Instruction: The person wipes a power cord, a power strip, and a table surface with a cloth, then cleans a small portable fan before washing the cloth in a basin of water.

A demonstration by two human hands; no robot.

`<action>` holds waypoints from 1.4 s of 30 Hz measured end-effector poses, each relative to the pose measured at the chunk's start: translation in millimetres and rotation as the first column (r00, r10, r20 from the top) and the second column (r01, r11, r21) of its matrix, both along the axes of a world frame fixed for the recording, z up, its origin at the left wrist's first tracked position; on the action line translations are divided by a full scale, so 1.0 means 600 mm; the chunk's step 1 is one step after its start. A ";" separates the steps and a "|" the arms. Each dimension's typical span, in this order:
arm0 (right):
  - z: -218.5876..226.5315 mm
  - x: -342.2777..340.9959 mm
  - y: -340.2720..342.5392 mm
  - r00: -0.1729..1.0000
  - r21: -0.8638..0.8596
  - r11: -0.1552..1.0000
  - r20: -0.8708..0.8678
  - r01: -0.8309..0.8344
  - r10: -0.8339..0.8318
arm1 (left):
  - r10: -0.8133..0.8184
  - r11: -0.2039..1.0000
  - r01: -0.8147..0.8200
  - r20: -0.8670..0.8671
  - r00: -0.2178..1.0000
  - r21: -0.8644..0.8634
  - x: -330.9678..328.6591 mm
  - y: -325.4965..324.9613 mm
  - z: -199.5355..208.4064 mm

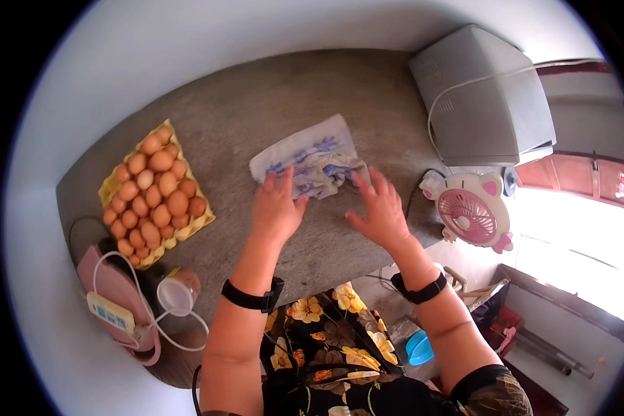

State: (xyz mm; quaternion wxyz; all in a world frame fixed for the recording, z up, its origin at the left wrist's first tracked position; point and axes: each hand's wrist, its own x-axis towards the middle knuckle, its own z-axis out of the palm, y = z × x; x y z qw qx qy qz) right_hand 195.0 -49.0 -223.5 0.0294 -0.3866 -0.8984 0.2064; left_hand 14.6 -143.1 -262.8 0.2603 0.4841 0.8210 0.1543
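On a grey counter (232,145), midway between far and front edges, lay a blue-patterned cloth (305,147), its near part bunched. The left hand (279,208) touched its near-left side, the right hand (383,213) its right edge; both had fingers spread, neither visibly gripping. A wide sweep could have jolted eggs (153,197) along the counter's left edge, or knocked the fan (466,213) at its right edge.

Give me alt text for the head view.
A person's left hand and right hand, fingers spread, are at a rumpled blue-patterned cloth on a grey table. Brown eggs in a yellow tray sit left; a pink-and-white fan, right.
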 end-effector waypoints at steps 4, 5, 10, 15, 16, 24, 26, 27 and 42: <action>-0.073 0.097 -0.013 0.933 -0.133 0.987 0.358 0.094 -0.040 | -0.039 0.995 0.023 -0.170 0.985 -0.093 0.022 0.057 -0.042; -0.084 0.117 -0.015 0.904 -0.251 0.962 0.427 0.111 0.007 | -0.012 0.995 0.000 -0.117 0.993 -0.098 0.025 0.070 -0.053; -0.049 0.194 -0.016 0.987 -0.206 0.973 0.137 0.108 -0.080 | -0.053 0.980 0.021 -0.160 0.986 -0.198 0.067 0.100 -0.086; 0.149 0.281 0.080 0.918 0.454 0.812 -0.038 0.368 -0.394 | -0.065 0.986 0.045 -0.124 0.990 -0.158 0.111 0.083 -0.078; 0.170 0.304 0.103 0.854 0.495 0.749 0.027 0.440 -0.520 | -0.069 0.989 0.051 -0.129 0.989 -0.140 0.125 0.080 -0.076; 0.179 0.443 0.169 0.871 0.106 0.866 -0.008 0.489 -0.491 | -0.491 0.865 0.501 -0.175 0.853 0.016 0.274 0.090 0.008; 0.187 0.454 0.173 0.870 0.078 0.866 -0.017 0.493 -0.494 | -0.608 0.792 0.611 -0.094 0.789 0.007 0.303 0.094 -0.007; 0.193 0.461 0.173 0.868 0.041 0.868 0.018 0.496 -0.497 | -0.663 0.749 0.661 -0.092 0.743 -0.056 0.316 0.098 -0.021; 0.178 0.655 0.268 0.789 0.064 0.787 -0.026 0.614 -0.614 | -0.473 0.876 0.447 0.501 0.725 0.180 0.468 0.243 -0.021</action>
